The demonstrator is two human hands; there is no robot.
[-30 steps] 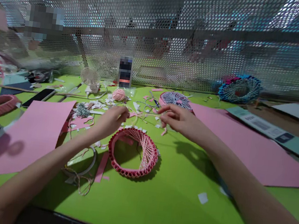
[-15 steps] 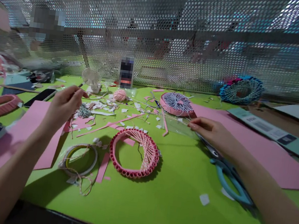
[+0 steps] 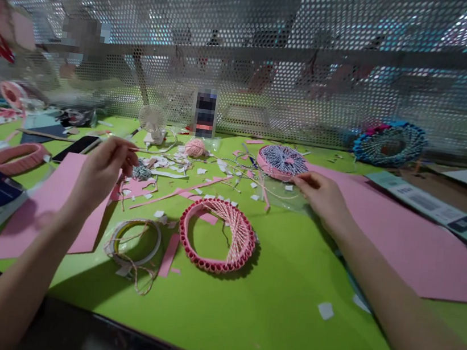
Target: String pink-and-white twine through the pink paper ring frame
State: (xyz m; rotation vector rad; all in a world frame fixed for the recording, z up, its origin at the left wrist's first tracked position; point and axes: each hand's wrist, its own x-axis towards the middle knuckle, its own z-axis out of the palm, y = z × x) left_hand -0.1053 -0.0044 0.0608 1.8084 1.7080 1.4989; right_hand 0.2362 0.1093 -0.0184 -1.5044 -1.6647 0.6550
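Observation:
My left hand [image 3: 107,173] is raised over the left pink foam sheet [image 3: 47,202], fingers pinched together; whatever they hold is too small to make out. My right hand [image 3: 321,195] has thumb and finger closed at the near right rim of a pink disc [image 3: 283,161] wound with purple-grey yarn. I cannot tell whether they pinch the rim or a thread. A slack pale string [image 3: 274,193] lies just below these fingertips. Between my hands rests a pink ring [image 3: 184,237] with looped edges, yarn strung across its right side. Scissors are mostly hidden under my right forearm.
A tape roll [image 3: 114,239] with loose string lies left of the ring. Behind are a pink yarn ball [image 3: 195,147], paper scraps and a small fan [image 3: 152,118]. A blue woven ring [image 3: 390,144] leans against the mesh screen. Another pink sheet [image 3: 396,242] covers the right side.
My right hand has moved up and left to the disc's rim, its forearm now covering most of the scissors. The string near it hangs slacker. The view has shifted slightly left.

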